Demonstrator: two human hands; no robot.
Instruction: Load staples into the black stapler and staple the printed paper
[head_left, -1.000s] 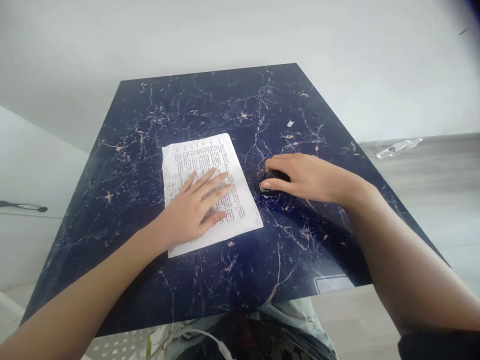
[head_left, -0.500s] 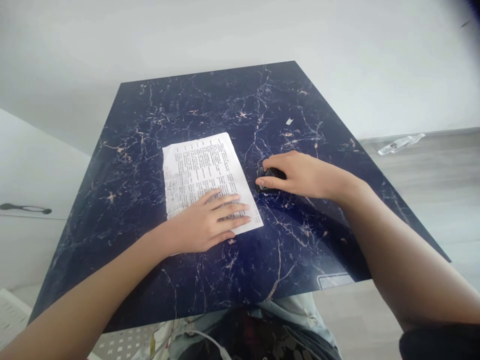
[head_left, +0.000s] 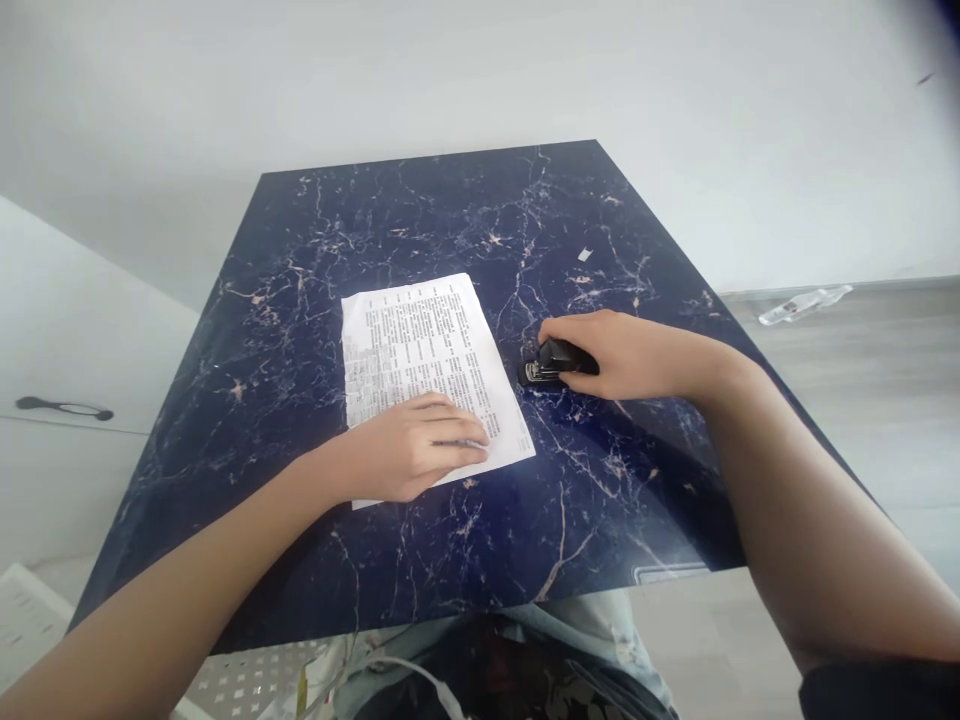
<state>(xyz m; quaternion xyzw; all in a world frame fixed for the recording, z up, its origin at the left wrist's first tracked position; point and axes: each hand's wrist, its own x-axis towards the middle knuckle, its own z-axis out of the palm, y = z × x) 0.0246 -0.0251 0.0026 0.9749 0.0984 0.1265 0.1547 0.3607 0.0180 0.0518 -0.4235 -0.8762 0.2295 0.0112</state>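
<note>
A white printed sheet (head_left: 420, 340), perhaps more than one layer, lies on the dark blue marbled table (head_left: 405, 220). My left hand (head_left: 420, 448) rests palm down on its near part, the fingers slightly bent and nearly together, holding nothing. To the right of the paper, a black stapler (head_left: 553, 362) sits on the tabletop with its head pointing left. My right hand (head_left: 611, 350) is closed around its rear part, thumb on the near side. A narrow strip of table separates the stapler from the sheet's right edge.
A small pale scrap (head_left: 585, 255) lies toward the back right of the table. On the floor to the right is a clear plastic piece (head_left: 806, 304). A white cable (head_left: 412, 670) hangs below the near edge. A white wall (head_left: 450, 70) stands behind the table.
My left hand's spread fingers have drawn together and bent on the paper. My right hand has shifted back on the stapler, exposing more of its head. The view has moved slightly.
</note>
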